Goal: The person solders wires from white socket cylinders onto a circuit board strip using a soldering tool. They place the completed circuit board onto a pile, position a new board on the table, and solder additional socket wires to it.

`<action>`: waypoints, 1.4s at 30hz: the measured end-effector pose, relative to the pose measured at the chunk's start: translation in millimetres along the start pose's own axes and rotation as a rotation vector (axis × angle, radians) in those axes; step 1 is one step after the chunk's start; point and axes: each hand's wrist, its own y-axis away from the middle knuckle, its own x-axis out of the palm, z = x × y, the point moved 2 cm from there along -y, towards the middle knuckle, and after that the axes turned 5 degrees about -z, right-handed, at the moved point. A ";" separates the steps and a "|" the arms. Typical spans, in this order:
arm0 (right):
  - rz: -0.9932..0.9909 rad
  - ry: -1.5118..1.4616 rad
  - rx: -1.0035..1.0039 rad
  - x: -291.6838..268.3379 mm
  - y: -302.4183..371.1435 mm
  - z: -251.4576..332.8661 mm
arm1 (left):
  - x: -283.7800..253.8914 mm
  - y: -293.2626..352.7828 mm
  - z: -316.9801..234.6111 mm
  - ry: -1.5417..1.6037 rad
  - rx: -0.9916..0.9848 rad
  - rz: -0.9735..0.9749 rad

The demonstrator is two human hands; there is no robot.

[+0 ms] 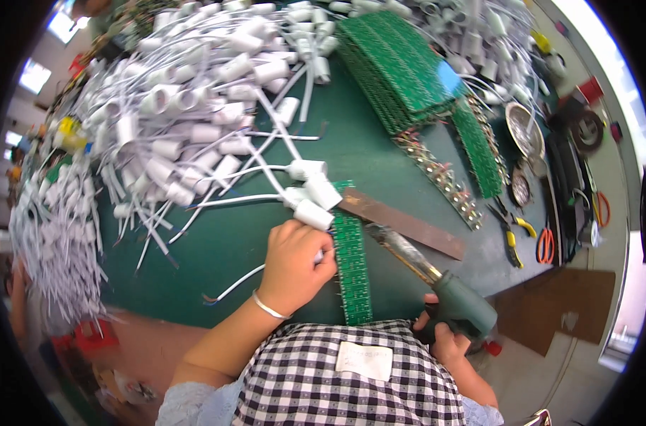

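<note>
Two round containers stand near the right edge of the green surface (369, 157): a metallic bowl (512, 119) and a smaller dish (514, 188), their contents too small to tell. White lamp holders (188, 99) with cables crowd the far left, beside stacked green boards (397, 67) at the far edge. Yellow-handled pliers (511, 238) lie by the right edge. A brown bar (408, 224) slants from the narrow green board strip (351, 277), which carries rows of pale marks and reaches the near edge's middle. The left hand (294, 263) pinches a small white piece (319, 257) beside the strip; the right hand (447, 342) wraps the soldering iron (466, 305).
</note>
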 end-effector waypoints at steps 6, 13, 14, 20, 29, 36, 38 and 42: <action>-0.134 -0.038 -0.031 -6.6 5.6 3.5 | 0.0 1.7 -2.3 0.051 0.016 -0.024; -0.144 -0.077 -0.010 -2.1 6.1 4.1 | -40.1 20.6 1.9 -0.196 0.021 0.051; -0.155 -0.088 -0.012 -0.1 5.9 3.8 | -41.8 21.3 5.5 -0.319 0.070 0.086; -0.157 -0.086 -0.037 -8.5 9.9 -1.8 | -80.7 -3.6 38.7 -0.560 0.220 -0.201; -0.176 -0.091 -0.061 -1.6 7.4 2.3 | -157.6 -8.9 126.6 -0.975 0.441 0.192; -0.185 -0.118 -0.060 -4.3 10.0 0.1 | -164.7 -15.6 104.4 -0.618 0.360 0.031; -0.217 -0.122 -0.039 -4.7 11.6 -2.9 | -154.2 -6.0 72.7 -0.421 0.346 -0.026; -0.141 -0.192 -0.024 3.3 4.2 -1.7 | -112.2 32.3 12.0 -0.277 0.218 -0.061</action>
